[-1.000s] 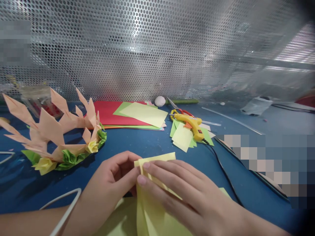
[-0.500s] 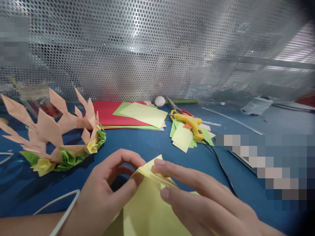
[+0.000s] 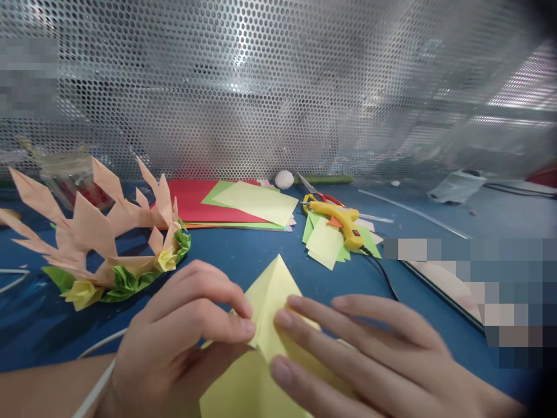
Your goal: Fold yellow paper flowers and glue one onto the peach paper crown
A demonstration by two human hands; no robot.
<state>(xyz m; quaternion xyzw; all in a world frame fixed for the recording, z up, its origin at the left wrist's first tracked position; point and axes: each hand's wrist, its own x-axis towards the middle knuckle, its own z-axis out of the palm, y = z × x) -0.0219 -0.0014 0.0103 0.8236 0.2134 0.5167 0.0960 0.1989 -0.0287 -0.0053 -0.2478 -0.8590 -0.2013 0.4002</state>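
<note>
A sheet of pale yellow paper [image 3: 243, 380] lies in front of me, partly folded, its pointed tip facing away. My left hand [image 3: 183, 331] pinches the paper's left side between thumb and fingers, close to the centre crease. On the other side, my right hand [image 3: 361, 348] rests with fingers stretched out and spread, the fingertips touching the paper's right half. My hands hide the lower edges of the sheet.
A paper crown [image 3: 91, 232] with leaves and flowers stands at left. Behind are stacked coloured sheets [image 3: 191, 200], a white ball [image 3: 284, 179] and scissors [image 3: 308, 183]. At right, a yellow glue gun [image 3: 342, 217] lies on small paper pieces [image 3: 324, 244], its black cord [image 3: 387, 276] trailing forward.
The paper's folded top has been opened out into a taller point with a centre crease. My left hand now grips lower on it, and my right fingers have spread.
</note>
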